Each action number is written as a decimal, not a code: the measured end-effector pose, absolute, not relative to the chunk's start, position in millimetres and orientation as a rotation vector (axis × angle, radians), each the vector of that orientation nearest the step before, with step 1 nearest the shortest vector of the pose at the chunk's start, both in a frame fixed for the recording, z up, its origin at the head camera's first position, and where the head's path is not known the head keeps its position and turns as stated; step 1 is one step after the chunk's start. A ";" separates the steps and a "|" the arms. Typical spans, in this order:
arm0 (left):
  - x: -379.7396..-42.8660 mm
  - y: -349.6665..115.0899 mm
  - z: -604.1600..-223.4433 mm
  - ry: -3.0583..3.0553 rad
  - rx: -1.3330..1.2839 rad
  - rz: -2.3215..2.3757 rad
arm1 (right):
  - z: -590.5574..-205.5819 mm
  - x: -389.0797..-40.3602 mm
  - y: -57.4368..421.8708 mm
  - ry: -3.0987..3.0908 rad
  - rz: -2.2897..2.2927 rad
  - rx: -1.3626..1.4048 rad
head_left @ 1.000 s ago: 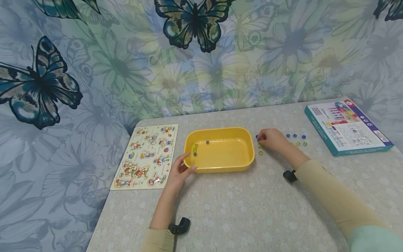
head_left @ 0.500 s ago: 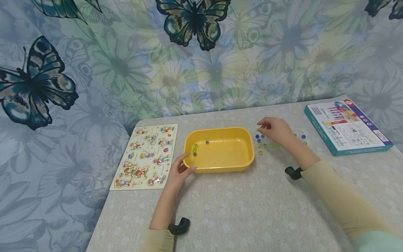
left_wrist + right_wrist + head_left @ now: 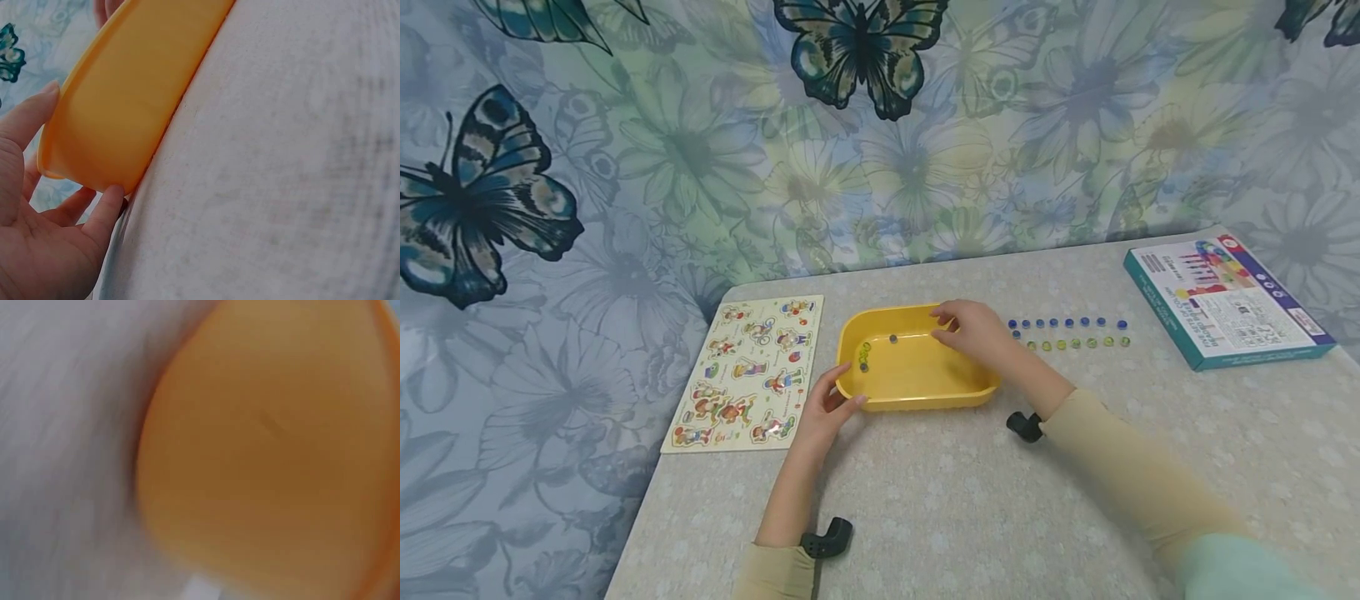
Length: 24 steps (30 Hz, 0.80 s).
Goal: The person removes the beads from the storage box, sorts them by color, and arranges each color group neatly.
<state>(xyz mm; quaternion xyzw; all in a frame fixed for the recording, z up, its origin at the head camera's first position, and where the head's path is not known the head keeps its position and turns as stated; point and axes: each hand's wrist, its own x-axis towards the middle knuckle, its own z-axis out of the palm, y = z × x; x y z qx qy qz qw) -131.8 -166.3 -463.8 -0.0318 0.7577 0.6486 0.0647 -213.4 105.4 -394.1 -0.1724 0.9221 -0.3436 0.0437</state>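
Note:
In the head view a yellow plastic tray (image 3: 925,385) stands on the table, with several small yellow-green beads (image 3: 865,350) and a blue bead (image 3: 893,339) inside near its left end. My left hand (image 3: 822,414) grips the tray's near left corner. The left wrist view has its thumb (image 3: 44,103) at the rim and a finger pressed to the outer wall. Above the tray's right part hangs my right hand (image 3: 976,335), fingers loosely bent, nothing visible between them. Right of the tray lie a row of blue beads (image 3: 1069,322) and one of yellow-green beads (image 3: 1076,343).
A sticker sheet (image 3: 748,371) with cartoon figures lies left of the tray. At the back right is a flat teal-edged box (image 3: 1228,300). Behind the table (image 3: 940,500) rises a wall (image 3: 910,192) with butterflies and flowers.
My right hand has left the bead rows, first lifting from them, then moving left over the tray. More of the rows now shows. My left hand has stayed at the tray's corner.

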 end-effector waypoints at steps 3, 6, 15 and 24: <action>-129.1 -164.1 -452.6 2.268 -0.107 1.945 | -401.2 -218.6 82.3 2.796 -1.006 -0.517; -125.8 -161.8 -440.1 2.245 -0.103 1.936 | -409.5 -226.3 64.5 2.786 -0.997 -0.507; -133.2 -166.6 -454.7 2.245 -0.080 1.975 | -426.9 -248.0 31.6 2.801 -0.916 -0.398; -134.0 -168.5 -464.0 2.280 -0.035 1.980 | -437.6 -252.8 12.5 2.859 -0.758 -0.338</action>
